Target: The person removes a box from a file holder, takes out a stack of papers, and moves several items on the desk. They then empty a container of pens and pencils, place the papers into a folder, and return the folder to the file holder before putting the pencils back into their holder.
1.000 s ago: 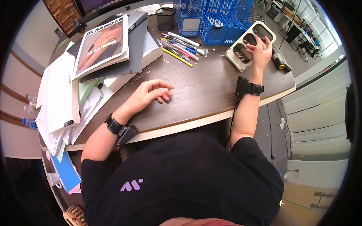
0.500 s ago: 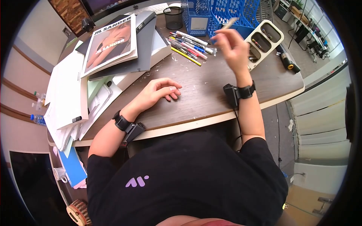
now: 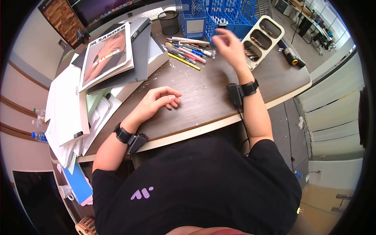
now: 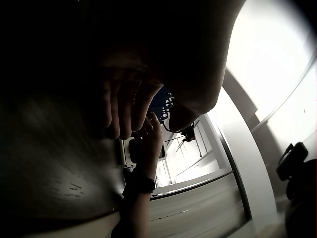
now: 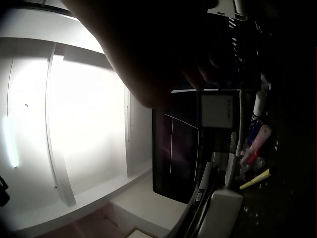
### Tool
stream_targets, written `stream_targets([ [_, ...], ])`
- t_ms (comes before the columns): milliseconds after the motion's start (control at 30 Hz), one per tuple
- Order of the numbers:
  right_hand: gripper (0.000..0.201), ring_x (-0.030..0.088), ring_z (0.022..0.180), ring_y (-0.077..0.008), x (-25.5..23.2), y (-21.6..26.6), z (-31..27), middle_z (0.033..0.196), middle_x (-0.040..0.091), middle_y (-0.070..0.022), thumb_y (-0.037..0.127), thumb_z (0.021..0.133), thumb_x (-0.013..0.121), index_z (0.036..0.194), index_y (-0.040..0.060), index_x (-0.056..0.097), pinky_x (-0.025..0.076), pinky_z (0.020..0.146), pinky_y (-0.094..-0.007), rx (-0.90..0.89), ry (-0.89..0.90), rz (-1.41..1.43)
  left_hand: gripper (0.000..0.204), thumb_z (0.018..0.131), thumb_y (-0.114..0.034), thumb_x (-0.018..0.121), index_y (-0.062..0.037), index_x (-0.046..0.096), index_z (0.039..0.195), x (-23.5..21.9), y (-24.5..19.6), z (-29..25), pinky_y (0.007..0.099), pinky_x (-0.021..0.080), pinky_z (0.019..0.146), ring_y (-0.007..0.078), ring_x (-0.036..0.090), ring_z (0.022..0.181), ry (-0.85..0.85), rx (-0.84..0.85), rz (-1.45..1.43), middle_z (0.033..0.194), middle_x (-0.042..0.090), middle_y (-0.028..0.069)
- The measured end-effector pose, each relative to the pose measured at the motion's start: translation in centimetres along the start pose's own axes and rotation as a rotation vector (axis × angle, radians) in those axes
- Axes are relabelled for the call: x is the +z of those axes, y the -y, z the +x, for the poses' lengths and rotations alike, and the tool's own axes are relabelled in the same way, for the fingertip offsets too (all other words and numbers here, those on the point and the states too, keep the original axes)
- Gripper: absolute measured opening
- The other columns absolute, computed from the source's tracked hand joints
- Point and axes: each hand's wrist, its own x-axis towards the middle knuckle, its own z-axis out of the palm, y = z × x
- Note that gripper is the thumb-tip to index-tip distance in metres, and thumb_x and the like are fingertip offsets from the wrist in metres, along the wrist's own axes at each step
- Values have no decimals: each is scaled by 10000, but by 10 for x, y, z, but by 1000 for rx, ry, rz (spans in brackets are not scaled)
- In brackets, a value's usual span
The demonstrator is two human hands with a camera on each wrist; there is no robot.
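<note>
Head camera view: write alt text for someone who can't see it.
A person's right hand hovers between a pile of pens and a cream three-compartment tray on a desk; the left hand rests nearer the body. A magazine tops stacked books and papers at left.

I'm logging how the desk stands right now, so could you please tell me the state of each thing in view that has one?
Left hand: fingers loosely bent, nothing visibly held
Right hand: raised, nothing visibly held
Pens: loose in a pile
Three-compartment organizer: uncovered, partly filled
Mesh cup: upright
Magazine: closed, cover up
Blue racks: upright
Monitor: on
</note>
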Motion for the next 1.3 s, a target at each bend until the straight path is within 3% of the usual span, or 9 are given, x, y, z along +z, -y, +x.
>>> stream_targets([
  [67,498,676,676,-159,-22,-6,11,945,728,-122,250,926,682,1340,7,549,545,610,-288,74,-237,197,323,994,-212,548,27,636,1193,0,0,0,265,513,833,143,665,937,0,-2,11,1052,703,113],
  [133,649,690,695,-198,-44,0,13,1027,697,-161,232,938,662,1450,-23,356,547,540,-281,63,-439,408,325,993,-215,551,27,637,1192,0,2,0,264,513,827,142,665,933,-1,-2,8,1048,704,112],
  [200,767,700,705,-243,-74,-1,19,1177,648,-214,227,946,646,1499,-33,183,567,520,-280,143,-549,638,326,992,-217,552,27,637,1192,0,2,1,262,513,821,142,664,927,-4,1,5,1041,706,112],
  [233,803,705,728,-261,-84,-11,20,1258,611,-233,225,952,633,1520,-33,127,582,533,-307,172,-492,717,327,992,-217,552,27,637,1192,0,1,1,260,513,818,141,664,923,-3,-2,8,1037,707,112],
  [333,742,718,810,-271,-95,-20,21,1309,588,-228,226,969,607,1507,-86,202,591,562,-308,225,-427,760,326,992,-218,553,28,639,1190,-1,0,0,256,513,810,139,663,912,-7,-3,9,1028,710,112],
  [433,663,723,810,-257,-93,-22,23,1315,596,-225,214,977,596,1466,-116,293,592,584,-294,203,-476,671,325,993,-220,555,28,642,1185,0,1,0,254,513,806,136,662,904,-7,-2,2,1025,712,112],
  [733,552,734,798,-203,-72,-8,19,1304,625,-225,177,990,587,1405,-136,402,576,615,-244,50,-505,416,345,995,-242,571,30,649,1192,-2,3,1,252,510,815,120,663,917,4,-5,3,1027,715,96],
  [1133,461,709,702,-154,-78,-3,16,1187,699,-182,194,1004,570,1343,-108,492,555,629,-219,-5,-555,438,337,992,-236,566,27,652,1184,-1,3,0,257,511,815,128,665,918,4,2,12,1031,715,100],
  [1300,320,703,709,-134,-62,18,5,1078,730,-179,151,1015,531,1231,-79,587,555,641,-214,-175,-491,406,324,992,-223,560,24,652,1180,-1,3,0,257,512,811,133,667,914,2,5,10,1031,715,107],
])
